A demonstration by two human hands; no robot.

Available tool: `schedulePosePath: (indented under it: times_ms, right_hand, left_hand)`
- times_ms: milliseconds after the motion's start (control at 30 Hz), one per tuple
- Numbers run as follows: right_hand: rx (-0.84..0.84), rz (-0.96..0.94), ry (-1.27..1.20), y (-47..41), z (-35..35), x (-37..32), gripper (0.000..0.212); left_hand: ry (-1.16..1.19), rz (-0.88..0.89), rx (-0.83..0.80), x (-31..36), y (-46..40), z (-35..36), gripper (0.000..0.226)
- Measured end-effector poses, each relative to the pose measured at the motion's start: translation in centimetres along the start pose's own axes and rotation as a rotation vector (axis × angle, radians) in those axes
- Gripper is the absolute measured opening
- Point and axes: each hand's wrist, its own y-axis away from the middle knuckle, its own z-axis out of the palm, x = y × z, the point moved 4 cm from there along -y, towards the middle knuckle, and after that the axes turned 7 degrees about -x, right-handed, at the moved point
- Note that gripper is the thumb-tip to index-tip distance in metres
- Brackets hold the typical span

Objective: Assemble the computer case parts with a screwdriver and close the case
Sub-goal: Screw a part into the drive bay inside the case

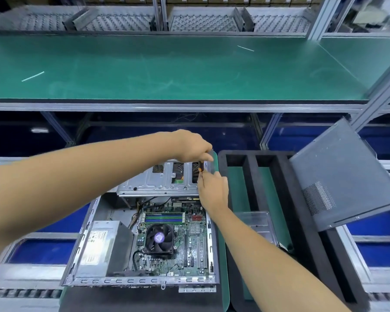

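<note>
Screwdriver (200, 168) work was under way at the far right corner of the case (144, 244), and we judged that corner the risky spot. Our left hand (193, 146) was curled over the top of the orange-and-black handle, gripping it. Our right hand (212, 190) sat just below, fingers pinched at the shaft or the screw; we could not tell which, since the tip was hidden.

We thought a slip most likely. If the bit rode out of the screw head, it could skate across the drive cage (160, 181) or drop toward the board (185, 239) beneath. A loose screw could also fall among the components, where it would be hard to find. The crossed arms gave us little leverage, which added to the chance.

The cage was stamped sheet metal, pale and ribbed, with rectangular cut-outs. The board was green and densely studded, with a round black fan (159, 238) at its middle. A boxy grey power supply (104, 246) filled the left side. The case walls were thin, slotted steel. The cover (338, 176), dark grey with a perforated patch, leaned tilted on a black foam tray (302, 221) to the right, well apart from the case, so closing was not yet done.
</note>
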Motion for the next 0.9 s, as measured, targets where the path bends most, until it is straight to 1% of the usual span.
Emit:
schedulePosePath:
  times_ms: [67, 133, 200, 233, 267, 300, 400, 467, 500, 533, 567, 600, 633, 700, 767, 833, 900]
  right_hand:
    - [0.030, 0.015, -0.021, 0.1, 0.1, 0.1, 0.025]
    - [0.053, 0.030, -0.095, 0.3, 0.1, 0.4, 0.015]
    - [0.051, 0.036, -0.129, 0.2, 0.0, 0.4, 0.021]
    - [0.056, 0.024, -0.130, 0.2, -0.1, 0.3, 0.020]
    - [0.068, 0.006, -0.130, 0.3, -0.1, 0.3, 0.017]
    - [0.076, -0.001, -0.127, 0.4, -0.2, 0.3, 0.015]
    - [0.082, -0.011, -0.101, 0.4, -0.2, 0.4, 0.015]
    - [0.089, -0.018, -0.087, 0.4, 0.0, 0.6, 0.015]
    - [0.095, -0.015, -0.095, 0.4, 0.0, 0.6, 0.015]
    - [0.090, -0.011, -0.102, 0.5, 0.0, 0.6, 0.016]
    - [0.081, -0.009, -0.099, 0.4, 0.0, 0.6, 0.018]
    - [0.075, -0.010, -0.086, 0.4, 0.1, 0.6, 0.021]
    - [0.066, -0.004, -0.079, 0.4, 0.2, 0.6, 0.025]
    - [0.052, 0.011, -0.101, 0.3, 0.2, 0.6, 0.027]
    - [0.057, 0.031, -0.131, 0.4, 0.2, 0.7, 0.018]
    - [0.060, 0.061, -0.154, 0.5, 0.1, 0.9, 0.020]
    - [0.061, 0.069, -0.153, 0.5, 0.2, 1.0, 0.024]
  left_hand:
    - [0.014, 0.064, -0.085, 0.6, -0.5, -0.2, 0.029]
    - [-0.043, 0.141, -0.144, 1.2, -0.8, -0.5, 0.023]
    - [-0.166, 0.192, -0.163, 1.4, -1.0, -0.8, 0.014]
    - [-0.230, 0.204, -0.161, 1.3, -1.0, -1.0, 0.010]
    - [-0.269, 0.217, -0.150, 1.2, -0.9, -1.1, 0.011]
    - [-0.263, 0.248, -0.133, 1.1, -0.7, -1.2, 0.015]
    - [-0.097, 0.370, -0.093, 1.3, 0.1, -1.1, 0.017]
    - [-0.026, 0.324, -0.147, 1.8, 0.4, -0.8, 0.014]
    - [0.000, 0.262, -0.163, 1.8, 0.3, -0.7, 0.018]
    - [0.004, 0.183, -0.169, 1.7, 0.3, -0.7, 0.028]
    - [-0.027, 0.111, -0.156, 1.5, 0.2, -0.7, 0.035]
    - [-0.082, 0.068, -0.124, 1.4, 0.3, -0.9, 0.038]
    - [-0.134, 0.063, -0.089, 1.4, 0.3, -1.0, 0.036]
    - [-0.166, 0.135, -0.054, 1.9, 0.2, -0.9, 0.022]
    - [-0.176, 0.251, -0.041, 2.6, 0.1, -0.9, 0.013]
    - [-0.188, 0.331, -0.019, 3.2, 0.1, -1.2, 0.016]
    - [-0.171, 0.342, -0.036, 3.2, 0.1, -1.4, 0.023]
